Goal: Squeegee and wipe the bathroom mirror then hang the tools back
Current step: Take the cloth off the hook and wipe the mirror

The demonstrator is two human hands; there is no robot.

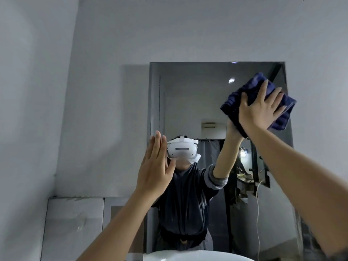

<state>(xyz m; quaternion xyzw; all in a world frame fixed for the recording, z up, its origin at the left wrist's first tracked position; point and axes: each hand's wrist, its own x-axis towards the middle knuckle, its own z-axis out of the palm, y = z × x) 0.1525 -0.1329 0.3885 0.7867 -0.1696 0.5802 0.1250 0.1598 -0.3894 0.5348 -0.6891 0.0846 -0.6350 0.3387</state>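
Note:
A rectangular mirror (197, 102) hangs on the grey wall straight ahead. My right hand (260, 107) presses a folded dark blue cloth (282, 112) flat against the mirror's upper right corner, fingers spread over it. My left hand (156, 166) is raised flat with fingers together at the mirror's left edge, holding nothing; whether it touches the glass I cannot tell. The mirror reflects a person in a dark jacket with a white headset. No squeegee is in view.
A white basin rim (188, 256) shows at the bottom centre below the mirror. A pale tiled panel (75, 223) covers the wall at lower left. Bare grey wall (94, 91) surrounds the mirror above and to the left.

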